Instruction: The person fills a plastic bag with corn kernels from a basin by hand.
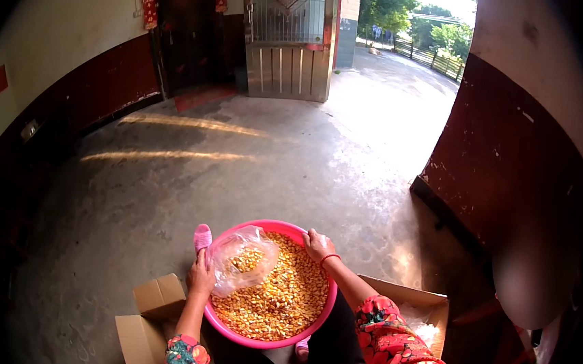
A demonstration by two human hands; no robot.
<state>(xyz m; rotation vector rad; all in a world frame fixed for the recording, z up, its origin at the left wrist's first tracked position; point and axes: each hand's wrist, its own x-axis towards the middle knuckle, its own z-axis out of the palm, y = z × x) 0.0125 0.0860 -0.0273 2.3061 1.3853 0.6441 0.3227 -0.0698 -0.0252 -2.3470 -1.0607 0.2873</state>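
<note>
Pink basin [291, 229], round, holds loose golden corn kernels [285, 303].

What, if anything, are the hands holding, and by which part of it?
The round, pink plastic basin of yellow corn kernels, by its rim: the right hand grips the far-right part; the left hand touches the left side, its grip unclear.

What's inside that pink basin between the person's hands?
The pink basin holds loose yellow corn kernels. A clear plastic bag lies on top, with kernels showing in or through it. The kernels cover the basin's bottom, so anything beneath is hidden.
</note>
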